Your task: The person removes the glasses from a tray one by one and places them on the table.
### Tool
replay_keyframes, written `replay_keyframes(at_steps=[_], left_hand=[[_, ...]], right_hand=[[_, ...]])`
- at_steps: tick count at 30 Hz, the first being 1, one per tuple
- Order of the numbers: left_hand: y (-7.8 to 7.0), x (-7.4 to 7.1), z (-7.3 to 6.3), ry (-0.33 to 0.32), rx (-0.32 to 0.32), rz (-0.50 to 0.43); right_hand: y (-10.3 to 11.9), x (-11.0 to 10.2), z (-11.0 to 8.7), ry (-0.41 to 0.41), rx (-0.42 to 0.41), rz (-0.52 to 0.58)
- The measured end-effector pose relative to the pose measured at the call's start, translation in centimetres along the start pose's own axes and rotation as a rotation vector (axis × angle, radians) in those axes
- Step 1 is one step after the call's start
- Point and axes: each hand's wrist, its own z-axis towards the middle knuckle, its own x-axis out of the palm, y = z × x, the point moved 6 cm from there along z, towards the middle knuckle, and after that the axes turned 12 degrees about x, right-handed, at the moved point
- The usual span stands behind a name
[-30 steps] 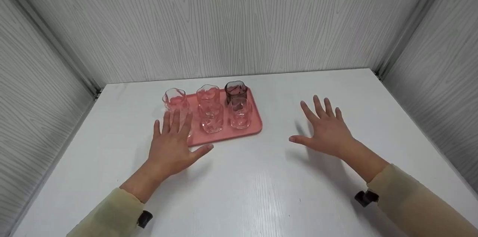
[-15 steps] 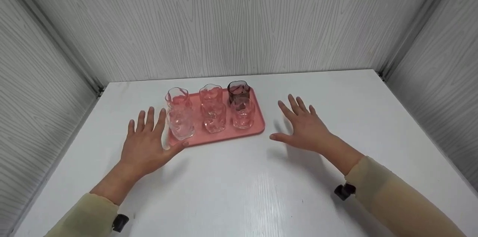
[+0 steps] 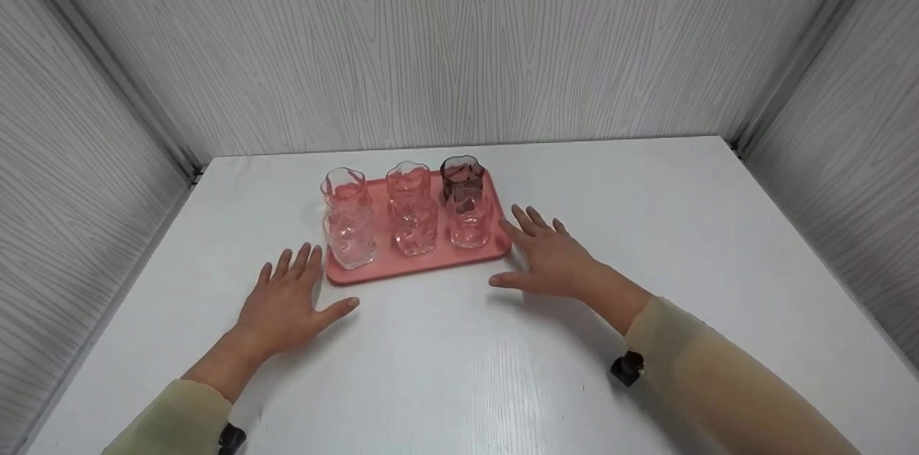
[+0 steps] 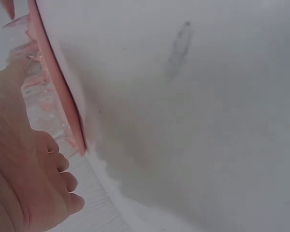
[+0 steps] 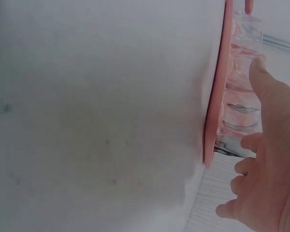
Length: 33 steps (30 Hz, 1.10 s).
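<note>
A pink tray (image 3: 388,267) lies on the white table, bearing several wavy-rimmed drinking glasses in two rows. One back glass is dark grey (image 3: 462,175); the front-left clear glass (image 3: 350,240) and the front-right glass (image 3: 470,222) stand near the tray's ends. My left hand (image 3: 283,311) hovers by the tray's left front corner, fingers extended and thumb spread. My right hand (image 3: 553,261) is at the right front corner, its index finger overlapping the tray's edge in the head view; whether it touches I cannot tell. Both wrist views show the tray's rim (image 4: 58,82) side-on beyond each hand.
The white table (image 3: 431,369) spreads around the tray. A grey wood-grain panel (image 3: 459,46) rises behind it, with similar panels at the left (image 3: 64,211) and right (image 3: 847,153).
My left hand has moved left and down, off the front-left glass it covered. My right hand has come in leftward to the tray's right edge. The tray and glasses shift only slightly in view.
</note>
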Motion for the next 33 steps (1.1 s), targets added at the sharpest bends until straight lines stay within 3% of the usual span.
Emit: replay_keyframes(at_steps=[8,20,33], left_hand=[[-0.3,1.1,0.0,0.047,0.035,-0.037],[-0.7,1.4,0.1,0.029,0.124,-0.029],[-1.0,1.6,0.6,0.081,0.128,0.025]], right_hand=[[0.7,1.3,0.3,0.072,-0.021,-0.004],[0.8,1.9,0.2,0.122,-0.044,0.01],[0.9,1.9,0.1,0.15,-0.028,0.039]])
